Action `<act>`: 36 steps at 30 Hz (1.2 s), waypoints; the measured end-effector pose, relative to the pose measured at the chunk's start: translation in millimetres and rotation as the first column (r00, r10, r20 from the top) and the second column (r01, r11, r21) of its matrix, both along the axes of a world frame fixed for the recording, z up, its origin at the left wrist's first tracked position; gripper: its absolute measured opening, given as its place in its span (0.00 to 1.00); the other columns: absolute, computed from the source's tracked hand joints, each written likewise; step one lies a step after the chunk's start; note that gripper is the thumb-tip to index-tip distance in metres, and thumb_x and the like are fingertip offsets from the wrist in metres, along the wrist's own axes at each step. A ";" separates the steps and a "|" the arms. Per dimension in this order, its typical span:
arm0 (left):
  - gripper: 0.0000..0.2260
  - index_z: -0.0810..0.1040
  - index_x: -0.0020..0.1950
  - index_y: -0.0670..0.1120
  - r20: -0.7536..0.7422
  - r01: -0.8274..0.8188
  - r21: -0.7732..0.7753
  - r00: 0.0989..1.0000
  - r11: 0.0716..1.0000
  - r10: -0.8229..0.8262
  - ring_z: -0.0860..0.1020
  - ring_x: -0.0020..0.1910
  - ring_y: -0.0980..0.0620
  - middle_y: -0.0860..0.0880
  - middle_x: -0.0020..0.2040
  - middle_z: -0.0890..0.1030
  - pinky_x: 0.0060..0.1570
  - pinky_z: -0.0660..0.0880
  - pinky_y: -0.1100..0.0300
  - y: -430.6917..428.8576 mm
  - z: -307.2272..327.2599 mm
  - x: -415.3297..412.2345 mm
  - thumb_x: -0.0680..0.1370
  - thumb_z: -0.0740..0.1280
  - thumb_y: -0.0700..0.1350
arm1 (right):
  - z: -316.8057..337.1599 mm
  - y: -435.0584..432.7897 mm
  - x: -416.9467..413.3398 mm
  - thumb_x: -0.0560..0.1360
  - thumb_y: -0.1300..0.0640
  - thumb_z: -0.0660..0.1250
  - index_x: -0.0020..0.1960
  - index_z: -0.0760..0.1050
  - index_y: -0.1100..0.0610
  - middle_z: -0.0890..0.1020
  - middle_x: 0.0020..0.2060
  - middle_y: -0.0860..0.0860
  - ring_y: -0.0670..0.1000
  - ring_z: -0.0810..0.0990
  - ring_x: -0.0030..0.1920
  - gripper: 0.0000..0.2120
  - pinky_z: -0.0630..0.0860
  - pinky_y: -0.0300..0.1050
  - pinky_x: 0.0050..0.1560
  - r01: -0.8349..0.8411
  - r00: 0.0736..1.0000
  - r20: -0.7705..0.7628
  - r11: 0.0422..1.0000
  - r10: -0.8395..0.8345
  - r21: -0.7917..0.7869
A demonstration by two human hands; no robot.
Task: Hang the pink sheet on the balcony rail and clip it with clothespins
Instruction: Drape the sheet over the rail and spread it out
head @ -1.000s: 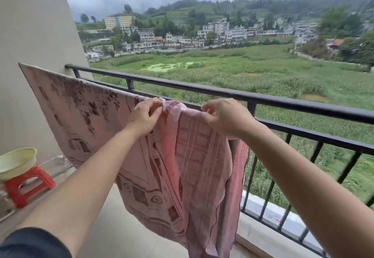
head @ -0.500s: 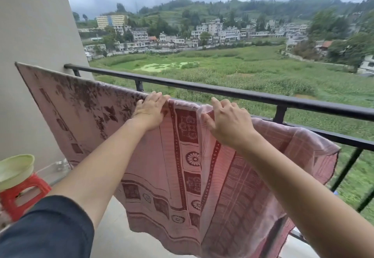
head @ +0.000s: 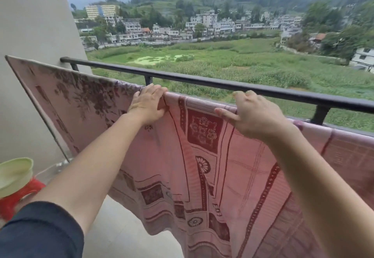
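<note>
The pink sheet [head: 202, 156] is hanging over the lower bar of the balcony rail [head: 222, 82], draping down inside the balcony. The left hand [head: 147, 106] is pressing on its top edge, fingers curled over the fold, and the right hand [head: 253, 114] is gripping that edge further along. A green bowl [head: 14, 174] is sitting on a red stool [head: 18, 195] at the left.

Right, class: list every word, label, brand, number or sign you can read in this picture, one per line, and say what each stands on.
None can be read.
Pink patterned cotton sheet on the black metal balcony rail: woven flowers and borders only, no letters.
Pale green plastic basin on the red plastic stool: no label visible.
Distant buildings: any signs too small to read.
</note>
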State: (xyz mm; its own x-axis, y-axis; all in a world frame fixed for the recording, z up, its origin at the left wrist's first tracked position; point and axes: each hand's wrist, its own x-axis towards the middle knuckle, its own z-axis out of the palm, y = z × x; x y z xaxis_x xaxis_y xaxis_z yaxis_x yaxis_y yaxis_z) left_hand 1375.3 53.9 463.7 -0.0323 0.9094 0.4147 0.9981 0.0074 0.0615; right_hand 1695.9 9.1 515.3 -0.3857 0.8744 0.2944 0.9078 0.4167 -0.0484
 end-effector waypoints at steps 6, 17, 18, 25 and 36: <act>0.53 0.47 0.77 0.58 -0.010 0.001 0.023 1.000 1.000 -0.001 0.48 0.78 0.50 0.53 0.79 0.52 0.74 0.47 0.42 24.0 -9.6 -88.9 0.60 0.65 0.77 | -31.4 38.7 -153.0 0.84 0.42 0.46 0.79 0.53 0.58 0.72 0.68 0.58 0.59 0.74 0.64 0.30 0.71 0.57 0.60 -0.050 0.999 0.030 0.986 0.046 0.161; 0.42 0.59 0.73 0.56 -0.101 -0.007 0.098 0.995 0.995 0.017 0.61 0.74 0.48 0.48 0.73 0.66 0.73 0.53 0.47 86.0 -5.8 -308.5 0.65 0.78 0.55 | -32.4 105.0 -370.5 0.80 0.49 0.52 0.78 0.57 0.61 0.75 0.64 0.59 0.61 0.76 0.58 0.29 0.69 0.54 0.51 -0.129 0.991 -0.018 0.983 0.133 0.132; 0.42 0.59 0.73 0.56 -0.136 0.019 0.078 0.991 0.997 -0.008 0.60 0.75 0.47 0.48 0.74 0.65 0.74 0.53 0.46 87.2 -6.4 -328.0 0.64 0.77 0.57 | -30.6 110.4 -385.0 0.79 0.49 0.51 0.78 0.57 0.62 0.75 0.63 0.59 0.61 0.76 0.57 0.30 0.68 0.53 0.48 -0.131 0.991 -0.012 0.984 0.133 0.117; 0.37 0.58 0.74 0.56 -0.103 -0.041 0.014 0.994 0.999 0.042 0.56 0.76 0.48 0.49 0.75 0.61 0.75 0.54 0.45 110.6 1.1 -459.3 0.67 0.68 0.45 | -30.3 136.3 -486.3 0.79 0.43 0.50 0.75 0.64 0.59 0.79 0.60 0.58 0.59 0.78 0.56 0.30 0.70 0.53 0.47 -0.137 0.990 0.042 0.978 0.132 0.157; 0.28 0.64 0.74 0.50 0.373 -0.034 0.102 0.928 0.994 -0.007 0.62 0.74 0.47 0.47 0.75 0.64 0.73 0.61 0.48 145.5 -9.3 -694.9 0.75 0.67 0.46 | -39.8 169.6 -729.7 0.80 0.38 0.50 0.71 0.66 0.58 0.78 0.56 0.58 0.60 0.77 0.55 0.30 0.71 0.57 0.54 0.067 0.995 0.062 0.971 -0.083 0.229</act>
